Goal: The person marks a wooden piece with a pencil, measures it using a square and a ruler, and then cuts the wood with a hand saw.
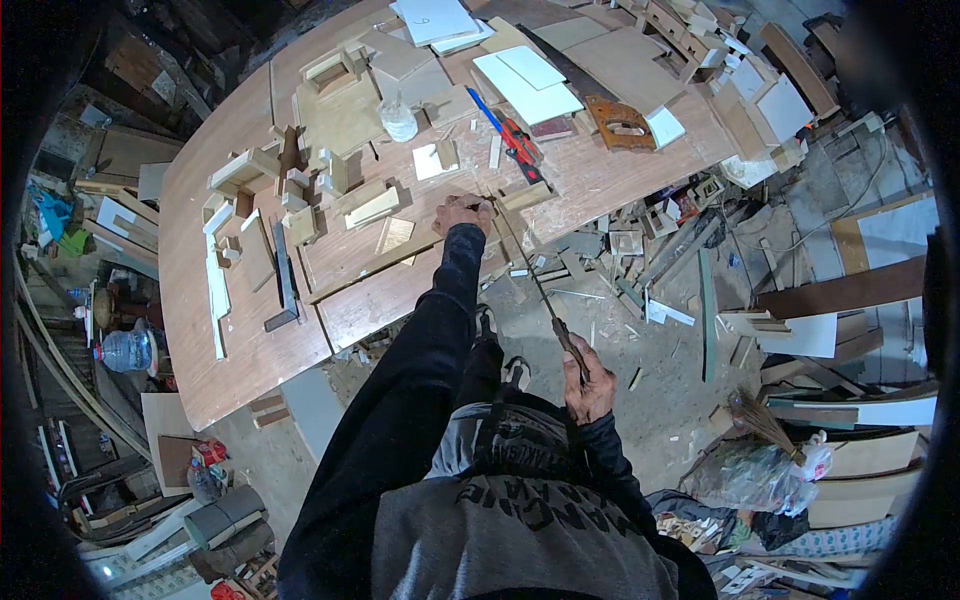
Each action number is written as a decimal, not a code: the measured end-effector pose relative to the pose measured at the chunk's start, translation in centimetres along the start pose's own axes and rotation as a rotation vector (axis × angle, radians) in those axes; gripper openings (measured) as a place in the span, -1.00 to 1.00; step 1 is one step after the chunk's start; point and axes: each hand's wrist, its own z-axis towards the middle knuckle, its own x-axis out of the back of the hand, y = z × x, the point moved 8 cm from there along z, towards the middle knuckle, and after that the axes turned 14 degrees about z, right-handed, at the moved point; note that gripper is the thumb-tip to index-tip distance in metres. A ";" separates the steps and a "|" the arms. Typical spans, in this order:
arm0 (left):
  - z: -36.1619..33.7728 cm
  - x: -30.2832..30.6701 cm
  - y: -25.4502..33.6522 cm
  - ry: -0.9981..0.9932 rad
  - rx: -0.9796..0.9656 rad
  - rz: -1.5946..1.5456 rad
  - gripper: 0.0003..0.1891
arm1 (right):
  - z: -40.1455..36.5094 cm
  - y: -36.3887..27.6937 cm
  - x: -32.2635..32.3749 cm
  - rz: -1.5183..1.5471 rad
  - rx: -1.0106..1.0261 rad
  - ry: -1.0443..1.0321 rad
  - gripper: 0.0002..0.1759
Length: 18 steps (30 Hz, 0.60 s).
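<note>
My right hand (590, 384) is wrapped around the handle of a handsaw (541, 290). The saw's blade, seen nearly edge-on, runs forward to the table edge and meets a long wooden strip (375, 267). Over that strip my left hand (463, 215) is closed, holding it down on the table (350, 315) right beside the blade. The strip lies slanted along the near edge, its far end beyond the blade. Exactly how my left fingers wrap the wood is partly hidden.
A second handsaw (618, 125) with a wooden handle and a red-and-blue tool (518, 148) lie farther back. White boards (525, 80), a plastic bag (397, 120), a square (282, 280) and small wood blocks cover the table. Offcuts (655, 225) litter the floor at right.
</note>
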 end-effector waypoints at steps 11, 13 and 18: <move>1.1 -1.4 -0.4 0.023 -0.046 -0.053 -0.74 | -0.8 -0.3 -0.2 0.036 -0.105 -0.036 -0.65; 2.2 -2.7 -0.6 0.055 -0.083 -0.058 -0.74 | -0.7 -0.8 -0.4 -0.070 -0.095 -0.064 -0.64; -0.5 0.3 0.3 -0.004 -0.032 0.048 -0.75 | -0.3 -1.4 -1.2 -0.101 0.002 -0.067 -0.63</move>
